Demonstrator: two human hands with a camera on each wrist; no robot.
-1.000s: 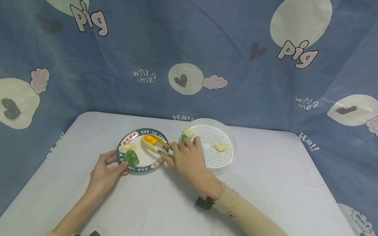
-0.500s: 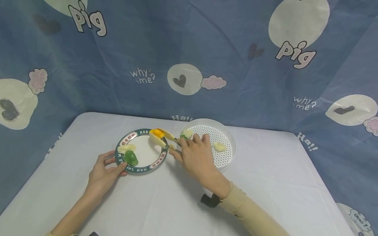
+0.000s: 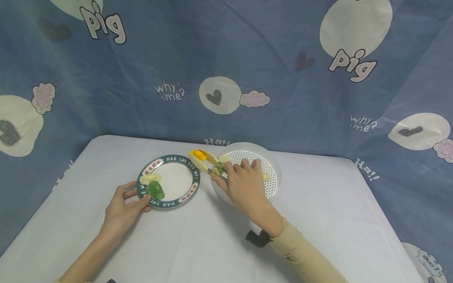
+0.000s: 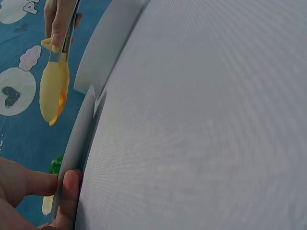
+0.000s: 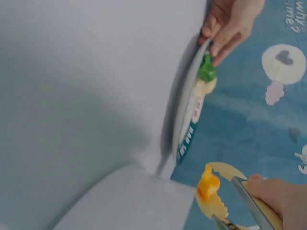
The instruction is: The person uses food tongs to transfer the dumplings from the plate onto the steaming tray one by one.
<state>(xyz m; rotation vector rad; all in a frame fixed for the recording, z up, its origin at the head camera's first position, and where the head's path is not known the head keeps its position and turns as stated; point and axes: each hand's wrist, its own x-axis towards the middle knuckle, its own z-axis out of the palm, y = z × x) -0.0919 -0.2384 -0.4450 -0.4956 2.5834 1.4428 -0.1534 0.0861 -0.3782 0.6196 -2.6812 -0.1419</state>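
Observation:
My left hand (image 3: 124, 212) grips the near-left rim of a round plate (image 3: 178, 181) with a green lettered border, thumb on top and fingers below. On the plate lie a green pepper-shaped piece (image 3: 155, 190) and a pale yellowish piece (image 3: 150, 179). My right hand (image 3: 245, 184) holds tongs (image 3: 199, 163) with pale yellow scalloped tips. Between the tips sits an orange-yellow pepper-shaped piece (image 5: 208, 184), raised above the gap between plate and basket. Under my right hand is a white round perforated basket (image 3: 277, 165), partly hidden by it.
Inside the basket, a pale piece (image 3: 224, 158) and a green bit lie at the left, and another pale piece (image 3: 266, 177) shows beside my right fingers. A white cloth (image 3: 318, 220) covers the table. Behind it hangs a blue printed curtain (image 3: 170, 122).
My right hand has carried the tongs and the orange-yellow piece rightward and up, off the plate toward the basket. My left hand keeps its grip on the plate.

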